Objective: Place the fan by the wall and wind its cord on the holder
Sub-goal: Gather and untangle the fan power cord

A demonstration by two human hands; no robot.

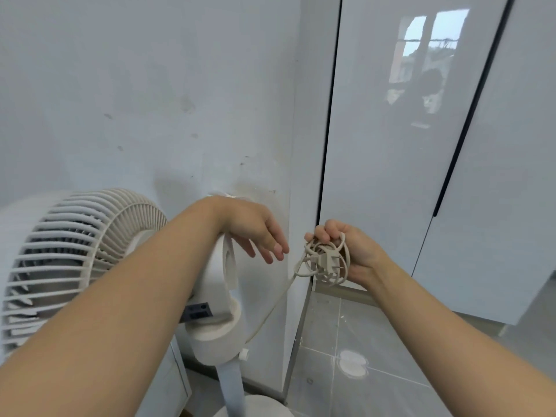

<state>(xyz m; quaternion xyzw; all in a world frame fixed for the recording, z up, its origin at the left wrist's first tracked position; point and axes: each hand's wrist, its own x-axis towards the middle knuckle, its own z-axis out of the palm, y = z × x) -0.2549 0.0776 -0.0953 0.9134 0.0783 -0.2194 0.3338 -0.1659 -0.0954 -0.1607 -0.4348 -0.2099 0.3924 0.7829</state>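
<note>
The cream plastic pedestal fan (90, 251) with its ribbed round grille is standing at the near left, close against the pale grey painted wall (150, 100), so the placing part is looking done. The right hand (358, 251) is gripping a loose bundle of soft cream cord (313, 251), fingers curled round the loops. The small cream plug (326, 261) is lying in the middle of the tangle. One strand is running down and left from the bundle toward the fan's neck, hanging a little slack. The left hand (255, 230) is hovering over the rounded rear housing (216, 284), fingers relaxed and spread, holding nothing, just left of the bundle and apart from it.

The cord is looking light and limp, likely to kink and spring out of its loops, so it is best taken near the fan end and fed out through the fingers, leaving the stiff, pronged plug until last. A white band curving behind the housing may be the holder, though the forearm is hiding much of it. The fan is probably top-heavy on its slim white pole (231, 386), so steadying the housing while winding seems wise.
</note>
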